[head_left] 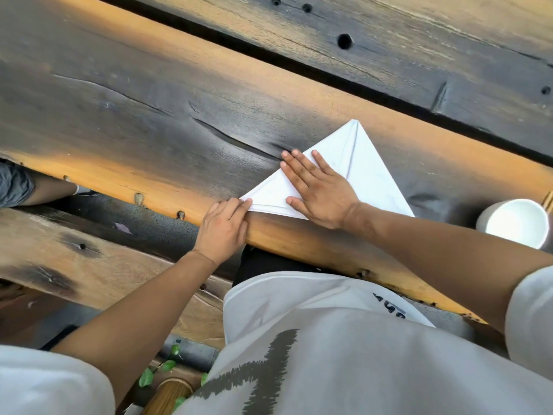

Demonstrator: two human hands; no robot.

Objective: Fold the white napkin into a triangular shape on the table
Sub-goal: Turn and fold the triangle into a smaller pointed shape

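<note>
At your 3 o'clock a white cup (516,223) stands at the frame's edge, with a thin wooden stick (548,202) just past its rim. At 9 o'clock you see a bench plank (98,265); beyond it, someone's knee in grey shorts (13,184). At 6 o'clock green leaves (158,369) sit beside a bamboo post (169,396).

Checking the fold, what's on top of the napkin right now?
The right hand lies flat on the napkin; the left hand pinches its corner. The folds beneath the palm are hidden.
</note>
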